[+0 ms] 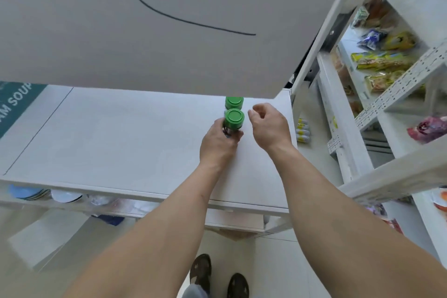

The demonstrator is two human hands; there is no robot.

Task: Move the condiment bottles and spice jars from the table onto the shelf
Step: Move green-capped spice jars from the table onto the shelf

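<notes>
Two spice jars with green lids stand on the white shelf board (121, 143), one behind the other. The near spice jar (234, 118) is gripped low on its body by my left hand (219, 144). The far spice jar (234, 102) stands free just behind it, partly under the edge of the upper board. My right hand (269, 126) hovers just right of the jars, fingers loosely curled and holding nothing.
A white board with black curved lines (145, 19) overhangs the shelf. A teal sign (17, 104) lies at the left. Plates (43, 195) sit on the level below. White racks with snack packets (384, 60) stand at the right.
</notes>
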